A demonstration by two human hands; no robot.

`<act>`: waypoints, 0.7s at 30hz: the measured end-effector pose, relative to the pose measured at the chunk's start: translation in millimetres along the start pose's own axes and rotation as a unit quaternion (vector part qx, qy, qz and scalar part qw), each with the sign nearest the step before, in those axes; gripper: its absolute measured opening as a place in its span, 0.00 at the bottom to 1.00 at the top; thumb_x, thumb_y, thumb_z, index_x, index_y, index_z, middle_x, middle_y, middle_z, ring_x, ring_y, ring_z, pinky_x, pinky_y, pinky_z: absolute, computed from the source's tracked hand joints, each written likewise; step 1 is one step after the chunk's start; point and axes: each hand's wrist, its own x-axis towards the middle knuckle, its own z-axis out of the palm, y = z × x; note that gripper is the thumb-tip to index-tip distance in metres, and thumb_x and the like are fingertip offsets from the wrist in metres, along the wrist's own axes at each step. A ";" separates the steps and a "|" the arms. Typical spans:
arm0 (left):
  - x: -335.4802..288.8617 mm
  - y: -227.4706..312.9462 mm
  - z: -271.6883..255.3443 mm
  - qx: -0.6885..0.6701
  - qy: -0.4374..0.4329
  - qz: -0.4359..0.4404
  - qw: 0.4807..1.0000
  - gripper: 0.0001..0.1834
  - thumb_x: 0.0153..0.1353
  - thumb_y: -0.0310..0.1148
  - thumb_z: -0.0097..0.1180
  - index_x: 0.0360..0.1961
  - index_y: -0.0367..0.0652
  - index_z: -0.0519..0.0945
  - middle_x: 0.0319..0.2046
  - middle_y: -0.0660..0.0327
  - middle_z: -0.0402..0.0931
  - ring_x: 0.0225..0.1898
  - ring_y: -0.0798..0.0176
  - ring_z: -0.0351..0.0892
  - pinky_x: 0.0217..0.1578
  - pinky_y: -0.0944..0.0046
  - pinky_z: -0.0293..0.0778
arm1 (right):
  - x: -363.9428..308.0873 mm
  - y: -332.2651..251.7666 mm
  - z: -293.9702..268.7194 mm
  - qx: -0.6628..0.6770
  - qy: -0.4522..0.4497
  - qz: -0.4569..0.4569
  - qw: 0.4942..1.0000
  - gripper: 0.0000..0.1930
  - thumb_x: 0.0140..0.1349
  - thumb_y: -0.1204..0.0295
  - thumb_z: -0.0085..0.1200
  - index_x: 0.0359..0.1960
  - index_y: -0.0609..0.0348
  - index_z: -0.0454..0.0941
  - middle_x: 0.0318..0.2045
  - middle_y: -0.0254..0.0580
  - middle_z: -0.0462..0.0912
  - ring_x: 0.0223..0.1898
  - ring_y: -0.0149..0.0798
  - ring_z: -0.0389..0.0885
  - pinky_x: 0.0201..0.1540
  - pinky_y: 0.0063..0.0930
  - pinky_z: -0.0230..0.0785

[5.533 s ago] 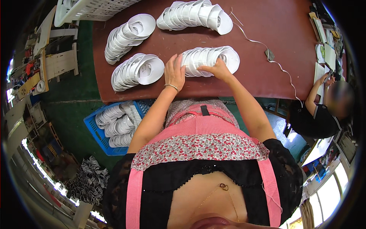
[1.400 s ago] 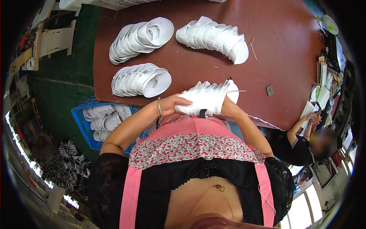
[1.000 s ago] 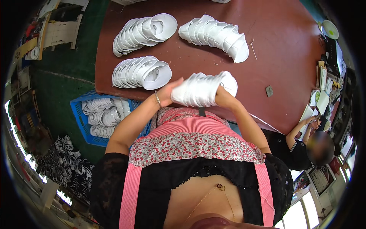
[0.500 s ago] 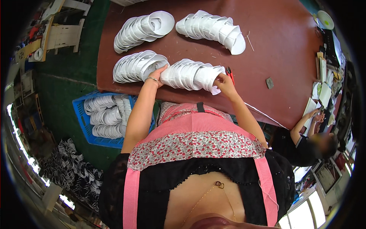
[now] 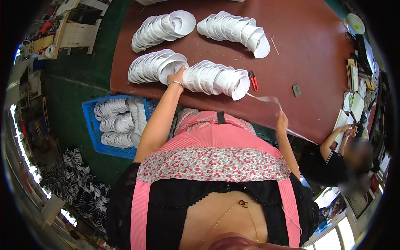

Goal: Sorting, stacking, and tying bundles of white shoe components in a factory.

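A stack of nested white curved pieces, like shirt collars (image 5: 208, 78), lies along the near edge of the table. My left hand (image 5: 176, 77) is closed at its left end, with some fingers hidden. From the stack's right end a thin white strip (image 5: 266, 99) runs to my right hand (image 5: 282, 122), which is closed on it, out past the table edge. Left of my left hand lies another such stack (image 5: 150, 68), its open end against my fingers. Red-handled thread snips (image 5: 253, 81) rest just beyond the stack's right end.
Two more white stacks lie farther back, one at the left (image 5: 160, 31) and one at the right (image 5: 233, 31). A small dark block (image 5: 296, 90) sits on the red-brown table (image 5: 316, 54). A blue crate (image 5: 92, 125) of white pieces stands on the floor. At the right is another person (image 5: 321, 160).
My right hand has left the stack's right end and moved right and toward me, drawing the strip out. My left hand stays at the stack's left end.
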 end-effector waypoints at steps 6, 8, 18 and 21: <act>-0.7 -13.7 4.6 0.057 0.001 0.068 0.996 0.26 0.61 0.43 0.63 0.40 0.23 0.81 0.36 0.50 0.82 0.36 0.59 0.80 0.39 0.59 0.75 | -51.0 -127.8 157.6 -0.069 -0.170 -0.304 0.935 0.11 0.68 0.66 0.50 0.39 0.63 0.75 0.24 0.53 0.75 0.27 0.39 0.75 0.34 0.33 0.69; 0.7 -13.0 -2.2 0.103 -0.002 0.100 0.990 0.24 0.62 0.43 0.61 0.41 0.25 0.82 0.35 0.50 0.83 0.36 0.58 0.81 0.40 0.59 0.74 | -47.6 -125.5 131.4 -0.163 -0.130 -0.303 0.930 0.08 0.65 0.69 0.54 0.38 0.61 0.75 0.23 0.53 0.75 0.25 0.40 0.75 0.32 0.34 0.68; -53.6 13.8 -31.2 0.208 0.008 0.514 0.832 0.18 0.60 0.33 0.59 0.51 0.37 0.79 0.51 0.46 0.73 0.55 0.45 0.71 0.59 0.54 0.65 | 37.5 88.6 -110.9 -0.127 0.022 -0.024 0.991 0.16 0.58 0.60 0.63 0.25 0.63 0.81 0.18 0.36 0.78 0.20 0.30 0.72 0.26 0.28 0.65; -75.1 31.4 -35.1 0.215 -0.021 0.555 0.803 0.19 0.59 0.32 0.60 0.51 0.38 0.79 0.51 0.47 0.74 0.56 0.46 0.71 0.59 0.55 0.65 | 76.7 102.5 -81.8 -0.079 0.202 0.028 0.976 0.17 0.62 0.60 0.59 0.28 0.64 0.82 0.21 0.35 0.80 0.21 0.29 0.73 0.25 0.26 0.66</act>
